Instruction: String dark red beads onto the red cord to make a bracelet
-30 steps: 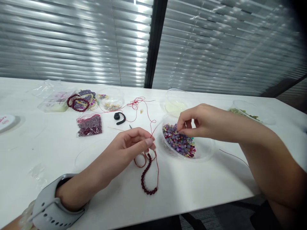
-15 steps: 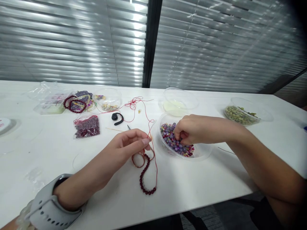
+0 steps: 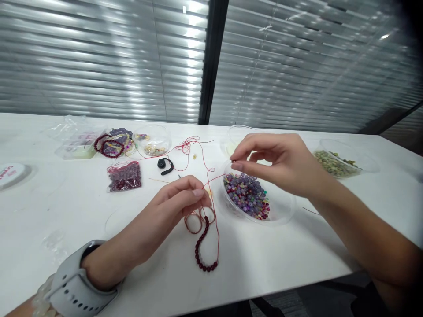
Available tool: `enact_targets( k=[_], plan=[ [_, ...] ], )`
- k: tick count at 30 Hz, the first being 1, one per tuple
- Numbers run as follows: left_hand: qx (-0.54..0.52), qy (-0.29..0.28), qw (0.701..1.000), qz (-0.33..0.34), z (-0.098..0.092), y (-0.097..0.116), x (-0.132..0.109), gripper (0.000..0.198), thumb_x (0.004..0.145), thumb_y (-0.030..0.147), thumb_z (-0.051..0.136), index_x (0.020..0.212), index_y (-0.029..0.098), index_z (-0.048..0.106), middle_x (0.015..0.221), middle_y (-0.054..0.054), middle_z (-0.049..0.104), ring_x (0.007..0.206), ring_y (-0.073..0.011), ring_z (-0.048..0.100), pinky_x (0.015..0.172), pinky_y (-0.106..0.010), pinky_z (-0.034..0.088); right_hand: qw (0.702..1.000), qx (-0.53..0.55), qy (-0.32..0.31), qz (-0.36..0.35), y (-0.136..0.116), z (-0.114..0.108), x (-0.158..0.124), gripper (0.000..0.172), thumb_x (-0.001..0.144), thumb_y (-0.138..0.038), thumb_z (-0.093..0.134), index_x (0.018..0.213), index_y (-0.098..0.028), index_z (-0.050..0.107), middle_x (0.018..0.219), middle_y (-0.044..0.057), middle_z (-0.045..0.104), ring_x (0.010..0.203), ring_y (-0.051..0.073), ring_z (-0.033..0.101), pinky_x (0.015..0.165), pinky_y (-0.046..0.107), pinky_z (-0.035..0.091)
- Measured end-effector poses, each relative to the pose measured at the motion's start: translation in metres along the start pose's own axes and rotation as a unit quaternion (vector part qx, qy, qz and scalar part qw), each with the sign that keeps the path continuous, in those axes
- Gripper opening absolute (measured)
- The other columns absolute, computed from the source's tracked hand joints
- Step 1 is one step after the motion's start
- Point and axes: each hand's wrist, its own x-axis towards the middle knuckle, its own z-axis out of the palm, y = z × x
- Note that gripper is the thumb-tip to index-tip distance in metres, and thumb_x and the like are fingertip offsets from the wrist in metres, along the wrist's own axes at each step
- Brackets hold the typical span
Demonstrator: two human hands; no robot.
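My left hand (image 3: 181, 198) pinches a red cord (image 3: 217, 177) above the table. From its fingers hangs a curved strand of dark red beads (image 3: 197, 251), whose lower part lies on the white table. My right hand (image 3: 264, 159) is raised over a clear bowl (image 3: 280, 213), thumb and forefinger pinched on a tiny dark bead (image 3: 233, 162). Purple, red and yellow beads (image 3: 246, 196) fill the left part of the bowl. Scissors with copper-coloured handles (image 3: 193, 223) lie just beneath my left fingers, their blades mostly hidden.
At the back left are finished dark red bracelets (image 3: 112, 149), a bag of dark red beads (image 3: 124, 177) and a tub of small beads (image 3: 155, 149). A black earpiece (image 3: 167, 166) lies mid-table. Green beads (image 3: 335, 164) fill a container at right; tangled red cord (image 3: 188, 144) lies behind.
My right hand has come up out of the beads in the bowl, now with a tiny bead pinched in its fingertips. My left hand still pinches the cord. The view has shifted slightly.
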Motion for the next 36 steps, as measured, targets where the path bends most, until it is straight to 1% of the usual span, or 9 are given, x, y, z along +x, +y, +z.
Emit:
enact_targets(
  k=[2,5,7,11,16,20,24,32,36],
  plan=[
    [-0.034,-0.009,0.999,0.004,0.000,0.000,0.001,0.017,0.089,0.022,0.050,0.073,0.020,0.055,0.073,0.003,0.053,0.076,-0.0126,0.049,0.079,-0.029,0.038,0.995,0.092,0.031,0.006,-0.003,0.014,-0.003,0.006,0.075,-0.017,0.069,0.081,-0.019,0.068,0.082,0.001,0.068,0.074,0.013,0.062,0.060,0.025,0.049],
    [-0.064,-0.020,0.998,0.012,0.001,0.000,0.001,0.019,0.089,0.020,0.048,0.071,0.020,0.053,0.069,0.003,0.048,0.072,-0.0121,0.046,0.080,-0.030,0.039,0.979,0.194,0.037,0.042,-0.006,0.029,-0.007,0.007,0.074,-0.017,0.071,0.081,-0.020,0.069,0.081,0.001,0.069,0.073,0.012,0.064,0.059,0.024,0.052],
    [-0.075,-0.026,0.997,0.012,0.002,0.001,0.001,0.019,0.089,0.021,0.049,0.070,0.020,0.052,0.068,0.003,0.045,0.071,-0.0119,0.045,0.073,-0.027,0.039,0.969,0.236,0.035,0.063,-0.006,0.034,-0.009,0.008,0.073,-0.017,0.072,0.081,-0.020,0.070,0.080,0.000,0.069,0.073,0.011,0.065,0.060,0.022,0.053],
    [-0.078,-0.015,0.997,0.020,0.002,0.001,-0.002,0.019,0.088,0.024,0.052,0.069,0.020,0.051,0.067,0.004,0.039,0.066,-0.0101,0.041,0.066,-0.022,0.038,0.955,0.278,0.030,0.094,-0.004,0.039,-0.009,0.012,0.072,-0.016,0.073,0.081,-0.023,0.071,0.081,-0.003,0.070,0.075,0.009,0.065,0.063,0.019,0.053],
    [-0.036,0.004,0.999,0.023,0.002,0.002,-0.003,0.021,0.089,0.030,0.052,0.070,0.021,0.050,0.063,0.006,0.035,0.058,-0.0086,0.035,0.057,-0.018,0.035,0.951,0.288,0.012,0.115,-0.003,0.041,-0.010,0.012,0.073,-0.017,0.072,0.082,-0.025,0.072,0.082,-0.003,0.070,0.075,0.008,0.065,0.065,0.019,0.053],
    [-0.022,0.008,1.000,0.011,0.002,0.002,-0.003,0.019,0.088,0.033,0.054,0.073,0.022,0.053,0.059,0.006,0.034,0.058,-0.0090,0.036,0.059,-0.020,0.036,0.955,0.271,0.013,0.121,-0.001,0.041,-0.012,0.011,0.073,-0.019,0.073,0.082,-0.026,0.072,0.082,-0.003,0.070,0.076,0.010,0.063,0.065,0.023,0.051],
    [-0.011,0.009,1.000,0.021,0.003,0.002,-0.004,0.018,0.087,0.031,0.056,0.072,0.022,0.054,0.057,0.007,0.034,0.055,-0.0085,0.033,0.058,-0.020,0.036,0.962,0.244,0.012,0.121,0.000,0.042,-0.013,0.010,0.073,-0.021,0.073,0.081,-0.026,0.072,0.081,-0.003,0.068,0.078,0.011,0.061,0.065,0.024,0.050],
    [-0.009,0.021,1.000,0.011,0.004,0.003,-0.001,0.021,0.087,0.029,0.054,0.067,0.021,0.054,0.053,0.008,0.038,0.054,-0.0077,0.039,0.056,-0.019,0.039,0.963,0.247,-0.011,0.106,-0.004,0.042,-0.011,0.013,0.072,-0.014,0.073,0.079,-0.023,0.069,0.078,-0.005,0.067,0.072,0.006,0.061,0.059,0.017,0.049],
    [0.004,0.024,1.000,0.012,0.005,0.004,-0.001,0.021,0.087,0.027,0.053,0.067,0.020,0.053,0.053,0.008,0.039,0.053,-0.0076,0.036,0.054,-0.019,0.038,0.966,0.233,-0.015,0.110,-0.005,0.041,-0.011,0.010,0.072,-0.015,0.072,0.079,-0.022,0.069,0.075,-0.005,0.067,0.068,0.005,0.060,0.057,0.015,0.048]
  ],
)
